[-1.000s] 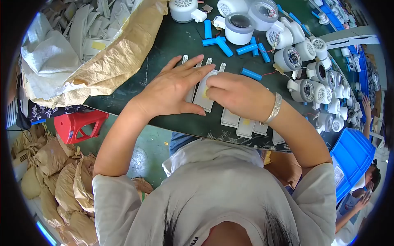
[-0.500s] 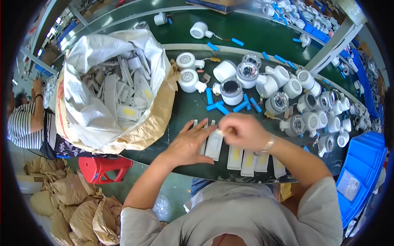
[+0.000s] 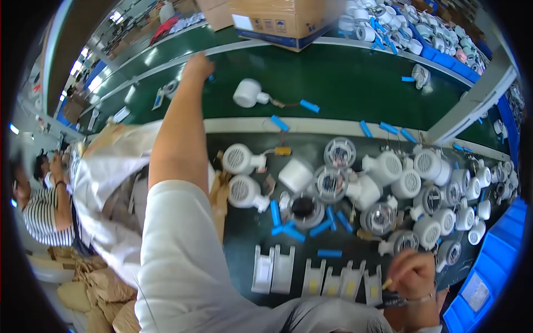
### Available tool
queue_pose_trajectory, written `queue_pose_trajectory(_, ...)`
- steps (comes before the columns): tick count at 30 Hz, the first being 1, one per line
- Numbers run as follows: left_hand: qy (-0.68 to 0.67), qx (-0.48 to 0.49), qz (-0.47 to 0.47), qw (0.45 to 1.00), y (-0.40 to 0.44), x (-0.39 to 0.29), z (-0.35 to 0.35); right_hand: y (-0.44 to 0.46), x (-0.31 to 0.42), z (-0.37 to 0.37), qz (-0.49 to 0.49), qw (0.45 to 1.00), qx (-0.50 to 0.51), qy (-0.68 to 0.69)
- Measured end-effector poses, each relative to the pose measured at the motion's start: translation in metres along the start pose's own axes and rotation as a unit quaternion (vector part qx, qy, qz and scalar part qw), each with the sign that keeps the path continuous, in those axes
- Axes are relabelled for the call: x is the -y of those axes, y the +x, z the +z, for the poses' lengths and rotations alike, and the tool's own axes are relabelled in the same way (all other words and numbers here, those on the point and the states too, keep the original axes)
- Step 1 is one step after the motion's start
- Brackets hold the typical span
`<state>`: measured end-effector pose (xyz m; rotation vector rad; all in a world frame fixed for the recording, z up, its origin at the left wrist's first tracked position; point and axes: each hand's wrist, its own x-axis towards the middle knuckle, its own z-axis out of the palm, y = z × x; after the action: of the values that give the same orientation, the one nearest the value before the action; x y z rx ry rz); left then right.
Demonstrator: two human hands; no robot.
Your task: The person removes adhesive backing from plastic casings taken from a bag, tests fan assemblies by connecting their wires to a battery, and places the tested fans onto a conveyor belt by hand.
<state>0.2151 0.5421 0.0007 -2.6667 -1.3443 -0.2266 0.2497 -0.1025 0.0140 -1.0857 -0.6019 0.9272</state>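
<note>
My left hand (image 3: 198, 67) is stretched far forward over the green conveyor, its fingers smeared and partly hidden, with a bit of blue beside it. Low on the right, my right hand (image 3: 412, 273) is closed, a small yellow piece (image 3: 387, 284) at its fingertips. Just left of it lies a white panel with a yellow patch (image 3: 373, 287). Several similar panels (image 3: 313, 280) lie in a row beside that one. Further left, two white panels (image 3: 263, 270) without visible yellow lie side by side. A blue cylinder (image 3: 329, 253) rests above the row.
White round housings (image 3: 380, 217) with blue cylinders crowd the dark table's right side. A large sack (image 3: 111, 200) stands left, partly behind my left arm. A cardboard box (image 3: 283, 22) is beyond the conveyor, a blue bin (image 3: 483, 272) at right, a metal post (image 3: 472, 102) behind. A person in stripes sits far left.
My left hand has left the panels and moved far forward over the conveyor. My right hand has moved right and nearer my body. The view has tilted up.
</note>
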Motion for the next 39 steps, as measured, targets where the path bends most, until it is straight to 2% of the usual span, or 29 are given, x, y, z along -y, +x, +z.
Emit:
queue_pose_trajectory(1, -0.012, -0.017, -0.02, 1.0, 0.02, 0.023, 0.035, -0.003, 0.003, -0.003, 0.016, 0.999, -0.039, 0.018)
queue_pose_trajectory(2, 0.032, 0.069, -0.082, 0.994, 0.03, 0.033, 0.048, -0.005, 0.005, -0.001, 0.035, 0.993, -0.106, 0.04)
queue_pose_trajectory(3, -0.009, 0.028, -0.183, 0.983, 0.007, 0.014, 0.034, -0.007, 0.002, -0.003, 0.02, 0.989, -0.149, 0.004)
queue_pose_trajectory(5, 0.029, 0.01, -0.171, 0.985, 0.044, 0.046, 0.085, -0.005, -0.005, -0.006, 0.014, 0.98, -0.196, -0.037)
queue_pose_trajectory(6, 0.046, -0.003, -0.168, 0.985, 0.05, 0.055, 0.088, -0.003, -0.006, -0.007, 0.022, 0.978, -0.202, -0.044)
queue_pose_trajectory(7, 0.036, 0.054, -0.114, 0.991, 0.055, 0.064, 0.088, -0.001, -0.006, -0.009, 0.032, 0.975, -0.211, -0.053)
queue_pose_trajectory(10, -0.009, -0.007, -0.1, 0.995, 0.046, 0.07, 0.097, 0.008, -0.009, -0.002, 0.053, 0.974, -0.22, -0.021)
queue_pose_trajectory(11, 0.027, 0.071, -0.032, 0.997, 0.053, 0.072, 0.082, 0.01, -0.011, 0.002, 0.051, 0.976, -0.212, -0.015)
queue_pose_trajectory(12, -0.107, 0.157, -0.084, 0.978, 0.037, 0.057, 0.047, 0.012, -0.009, 0.004, 0.059, 0.979, -0.191, -0.027)
queue_pose_trajectory(13, -0.239, 0.238, -0.134, 0.932, 0.017, 0.029, -0.003, 0.013, -0.007, 0.005, 0.068, 0.982, -0.171, -0.04)
queue_pose_trajectory(14, -0.205, 0.292, -0.114, 0.927, -0.006, 0.004, -0.058, 0.011, -0.003, 0.007, 0.077, 0.983, -0.157, -0.055)
queue_pose_trajectory(15, -0.252, 0.303, -0.039, 0.919, -0.008, 0.006, -0.078, 0.008, 0.001, 0.008, 0.081, 0.984, -0.141, -0.078)
queue_pose_trajectory(16, -0.262, 0.263, -0.01, 0.928, -0.023, 0.002, -0.109, 0.004, 0.005, 0.009, 0.079, 0.986, -0.112, -0.097)
queue_pose_trajectory(17, -0.267, 0.308, 0.039, 0.912, -0.025, 0.001, -0.136, 0.001, 0.009, 0.009, 0.075, 0.987, -0.084, -0.117)
queue_pose_trajectory(20, -0.286, 0.343, 0.128, 0.886, -0.073, -0.01, -0.207, -0.01, 0.014, 0.008, 0.06, 0.988, -0.033, -0.138)
queue_pose_trajectory(22, -0.327, 0.355, 0.141, 0.864, -0.104, -0.012, -0.223, -0.019, 0.013, 0.006, 0.064, 0.987, -0.019, -0.145)
queue_pose_trajectory(24, -0.336, 0.38, 0.123, 0.853, -0.122, -0.008, -0.205, -0.025, 0.014, 0.007, 0.064, 0.988, 0.002, -0.137)
queue_pose_trajectory(25, -0.36, 0.408, 0.089, 0.834, -0.13, -0.007, -0.186, -0.027, 0.014, 0.008, 0.062, 0.989, 0.015, -0.136)
queue_pose_trajectory(26, -0.365, 0.477, 0.066, 0.797, -0.133, -0.007, -0.166, -0.029, 0.013, 0.008, 0.059, 0.989, 0.028, -0.135)
queue_pose_trajectory(27, -0.338, 0.536, 0.033, 0.773, -0.136, -0.01, -0.147, -0.033, 0.011, 0.007, 0.057, 0.988, 0.034, -0.137)
queue_pose_trajectory(29, -0.231, 0.595, 0.016, 0.769, -0.133, -0.008, -0.102, -0.037, 0.012, 0.004, 0.042, 0.982, 0.057, -0.173)
queue_pose_trajectory(30, -0.144, 0.588, 0.018, 0.796, -0.132, -0.016, -0.1, -0.037, 0.012, 0.003, 0.036, 0.979, 0.067, -0.19)
queue_pose_trajectory(32, -0.026, 0.612, 0.048, 0.789, -0.116, -0.04, -0.107, -0.039, 0.009, 0.001, 0.046, 0.982, 0.038, -0.177)
queue_pose_trajectory(34, 0.089, 0.469, 0.047, 0.878, -0.085, -0.057, -0.121, -0.039, 0.009, -0.002, 0.053, 0.982, 0.026, -0.181)
queue_pose_trajectory(36, 0.146, 0.278, 0.107, 0.943, -0.031, -0.031, -0.067, -0.034, 0.01, -0.006, 0.042, 0.978, 0.023, -0.204)
queue_pose_trajectory(38, 0.083, 0.145, 0.115, 0.979, -0.041, -0.027, -0.024, -0.029, 0.008, -0.005, 0.044, 0.981, 0.001, -0.187)
queue_pose_trajectory(39, 0.032, 0.216, 0.081, 0.972, -0.054, -0.039, -0.028, -0.028, 0.009, -0.006, 0.047, 0.982, -0.009, -0.181)
